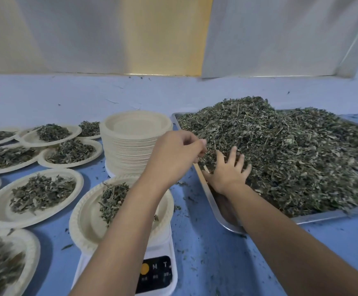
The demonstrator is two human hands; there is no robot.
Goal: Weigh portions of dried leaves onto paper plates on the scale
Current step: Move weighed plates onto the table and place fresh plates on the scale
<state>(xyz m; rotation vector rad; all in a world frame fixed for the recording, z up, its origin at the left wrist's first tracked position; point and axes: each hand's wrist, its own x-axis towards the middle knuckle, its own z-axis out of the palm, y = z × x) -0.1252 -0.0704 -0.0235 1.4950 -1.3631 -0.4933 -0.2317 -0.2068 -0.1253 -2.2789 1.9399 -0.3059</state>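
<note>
A white scale [158,272] at the front carries a paper plate [82,221] with a small heap of dried leaves [111,197]. My left forearm crosses over that plate. My left hand [173,154] is at the left edge of the big leaf pile [291,150] in the metal tray [323,215]. Its fingers are curled against the thumb, pinching at leaves. My right hand [229,169] lies spread on the near-left slope of the pile, fingers straight and partly sunk in the leaves.
A tall stack of empty paper plates [131,146] stands behind the scale, close to the tray's left rim. Several filled plates [35,197] cover the blue table on the left. Leaf crumbs lie scattered over the table. A wall runs along the back.
</note>
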